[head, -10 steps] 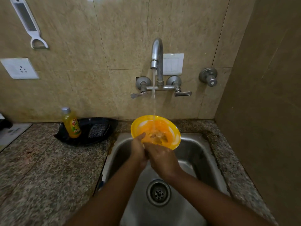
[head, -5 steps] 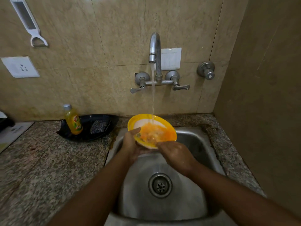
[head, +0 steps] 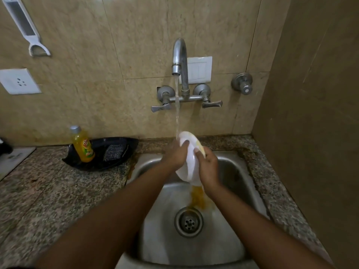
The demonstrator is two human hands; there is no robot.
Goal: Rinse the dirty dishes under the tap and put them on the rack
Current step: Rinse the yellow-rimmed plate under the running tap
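Both hands are closed on a plate (head: 189, 162) that is held on edge over the sink (head: 233, 171), its white underside turned toward the camera. The left hand (head: 177, 155) is clamped on the plate's left side with the thumb pressed across the white back, and the right hand (head: 208, 167) is gripped on its right side, thumb laid near the yellow rim. The plate's upper face is turned away and cannot be seen; only a sliver of yellow rim is shown at the top right. The fingers behind the plate are hidden by it. Water (head: 177, 113) is run from the tap (head: 179, 55) onto the plate's upper edge, and orange-brown liquid (head: 198, 198) is poured off its lower edge toward the drain (head: 188, 222). No rack is seen within the view.

On the speckled counter (head: 58, 191), left of the sink, a black tray (head: 108, 150) is set with a yellow bottle (head: 83, 145) standing in it and a dark scrubber (head: 114, 152) beside that. On the tiled wall, a white peeler (head: 27, 30) is hung, cut off at the upper edge, above a socket (head: 18, 81); a switch plate (head: 200, 69) is partly covered by the tap.
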